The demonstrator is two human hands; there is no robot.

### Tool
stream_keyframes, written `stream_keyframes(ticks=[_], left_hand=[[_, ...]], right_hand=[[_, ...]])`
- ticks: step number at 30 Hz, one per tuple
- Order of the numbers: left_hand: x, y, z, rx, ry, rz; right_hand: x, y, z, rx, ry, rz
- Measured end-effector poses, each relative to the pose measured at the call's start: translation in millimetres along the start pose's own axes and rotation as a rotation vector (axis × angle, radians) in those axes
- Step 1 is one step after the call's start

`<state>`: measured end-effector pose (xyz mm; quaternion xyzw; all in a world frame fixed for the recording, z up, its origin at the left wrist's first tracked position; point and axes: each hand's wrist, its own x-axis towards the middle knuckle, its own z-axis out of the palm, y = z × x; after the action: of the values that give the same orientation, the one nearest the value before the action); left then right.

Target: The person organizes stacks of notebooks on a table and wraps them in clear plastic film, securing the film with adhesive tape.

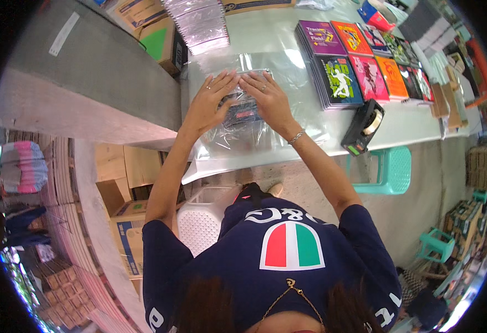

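Setting: packing area, pale glossy worktop (pixel 265 39) runs left to right; grey concrete ledge to its left, bare floor on the near side.
Left hand (pixel 210 102): flat, fingers spread and pointing far, palm down on the left part of a clear plastic sleeve. Not gripping, just pressing.
Right hand (pixel 268 97): same posture, open and flat, on the right part of the sleeve; ring on one finger, thin bracelet at the wrist. Fingertips of both hands nearly meet at the far edge.
Work item: clear plastic sleeve with a dark printed booklet inside (pixel 242 111), lying flat on the worktop between and under both hands, near-left zone of the surface.
Underlay: loose sheets of clear plastic film (pixel 238 145) spread under the sleeve, overhanging the near edge.
Right of hands: rows of colourful square booklets (pixel 365 61), purple, red, pink, orange and dark covers, stacked flat, well apart from the hands.
Tape: black desk tape dispenser with a clear roll (pixel 364 126), at the near edge, right of the right forearm.
Far left: stack of clear-wrapped packs (pixel 199 25), beside a brown cardboard box with a green panel (pixel 163 41).
Floor: teal plastic stool (pixel 385 169) near the worktop, right side; white plastic basket (pixel 202 219) below the person.
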<state>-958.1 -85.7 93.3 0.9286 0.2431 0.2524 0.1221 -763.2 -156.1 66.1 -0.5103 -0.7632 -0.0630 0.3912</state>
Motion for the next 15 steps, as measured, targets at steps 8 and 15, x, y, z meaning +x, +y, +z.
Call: stream_keyframes(ticks=[8,15], left_hand=[[-9.2,-2.3,12.7,0.116,0.098,0.026],[-7.9,-5.1,14.9,0.107,0.11,0.058]], right_hand=[[-130.9,20.3,-99.4,-0.679,0.54,1.017],[-267.4,95.9,-150.4,0.404,0.694,1.507]])
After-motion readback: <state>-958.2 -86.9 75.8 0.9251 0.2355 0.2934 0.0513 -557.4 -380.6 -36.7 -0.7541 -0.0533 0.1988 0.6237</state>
